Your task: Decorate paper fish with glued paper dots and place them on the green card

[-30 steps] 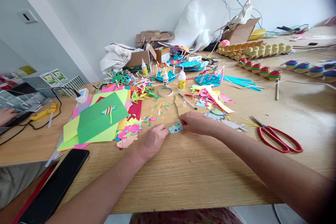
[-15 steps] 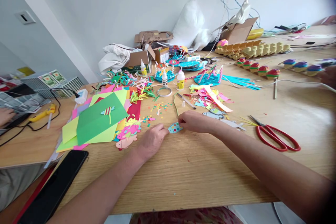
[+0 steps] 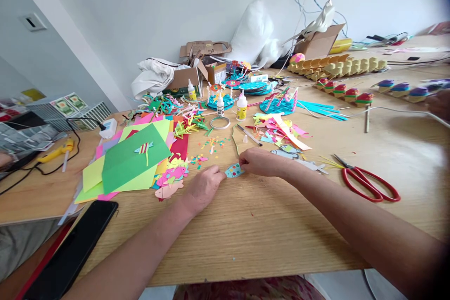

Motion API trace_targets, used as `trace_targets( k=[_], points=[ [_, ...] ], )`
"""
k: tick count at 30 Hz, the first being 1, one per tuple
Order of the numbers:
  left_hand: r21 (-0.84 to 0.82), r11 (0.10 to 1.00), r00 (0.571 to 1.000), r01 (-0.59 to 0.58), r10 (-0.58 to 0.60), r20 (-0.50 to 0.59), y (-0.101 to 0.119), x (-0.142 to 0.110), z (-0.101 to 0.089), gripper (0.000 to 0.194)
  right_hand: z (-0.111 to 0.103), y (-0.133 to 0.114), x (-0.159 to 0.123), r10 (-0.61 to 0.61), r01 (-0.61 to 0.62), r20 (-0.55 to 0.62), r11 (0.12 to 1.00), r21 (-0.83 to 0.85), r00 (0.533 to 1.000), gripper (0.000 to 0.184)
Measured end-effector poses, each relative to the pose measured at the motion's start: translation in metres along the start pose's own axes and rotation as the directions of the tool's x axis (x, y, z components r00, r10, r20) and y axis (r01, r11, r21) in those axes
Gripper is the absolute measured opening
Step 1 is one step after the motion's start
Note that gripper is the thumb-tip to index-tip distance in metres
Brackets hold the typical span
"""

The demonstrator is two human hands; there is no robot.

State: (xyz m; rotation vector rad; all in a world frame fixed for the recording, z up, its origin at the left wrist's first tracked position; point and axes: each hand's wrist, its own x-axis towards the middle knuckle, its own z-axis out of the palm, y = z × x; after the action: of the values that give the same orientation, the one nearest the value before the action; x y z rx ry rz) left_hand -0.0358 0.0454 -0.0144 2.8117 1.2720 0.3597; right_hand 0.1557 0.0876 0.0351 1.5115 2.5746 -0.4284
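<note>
A small light-blue paper fish (image 3: 233,171) with coloured dots lies on the table between my hands. The fingers of my left hand (image 3: 206,187) are closed at its head end. My right hand (image 3: 259,161) pinches the tail end, which its fingers partly cover. Just beyond my right fingers, a thin green strip (image 3: 235,139) stretches away, near a pen (image 3: 249,135) and a small white cap (image 3: 245,139). Tiny paper dots (image 3: 213,143) are scattered past my left hand. More cut-out paper fish (image 3: 169,190) lie to its left.
Coloured paper sheets (image 3: 131,164) and a phone (image 3: 75,248) lie at left. Red-handled scissors (image 3: 372,185) rest at right, near grey paper fish (image 3: 311,165). Glue bottles (image 3: 241,107), a tape roll (image 3: 220,123) and paper scraps (image 3: 276,131) stand farther back. Another person's hand (image 3: 439,103) shows at right.
My hands and the paper fish hold the same place. At the left edge, another person's hand has shifted slightly out of view.
</note>
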Motion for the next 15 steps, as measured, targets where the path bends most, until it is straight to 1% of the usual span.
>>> trace_targets(
  k=[4,9,13,15],
  points=[
    [0.01,1.0,1.0,0.003,-0.003,0.0,-0.0002,0.0001,0.0002,0.025,0.0005,-0.0016,0.0015,-0.002,0.003,0.023,1.0,-0.019,1.0,0.025],
    [-0.008,1.0,1.0,0.008,-0.008,-0.006,-0.0011,-0.0006,0.001,0.024,-0.0039,-0.002,0.0009,0.006,-0.006,-0.006,1.0,-0.004,1.0,0.026],
    [-0.014,1.0,1.0,0.008,-0.008,-0.002,-0.0013,-0.0009,0.001,0.023,-0.0027,-0.0016,0.0023,-0.002,0.002,0.029,1.0,-0.018,1.0,0.025],
    [-0.017,1.0,1.0,0.011,-0.011,-0.001,-0.0012,-0.0007,0.0013,0.024,-0.0025,-0.001,0.0031,-0.004,0.005,0.028,1.0,-0.01,1.0,0.026]
  ],
)
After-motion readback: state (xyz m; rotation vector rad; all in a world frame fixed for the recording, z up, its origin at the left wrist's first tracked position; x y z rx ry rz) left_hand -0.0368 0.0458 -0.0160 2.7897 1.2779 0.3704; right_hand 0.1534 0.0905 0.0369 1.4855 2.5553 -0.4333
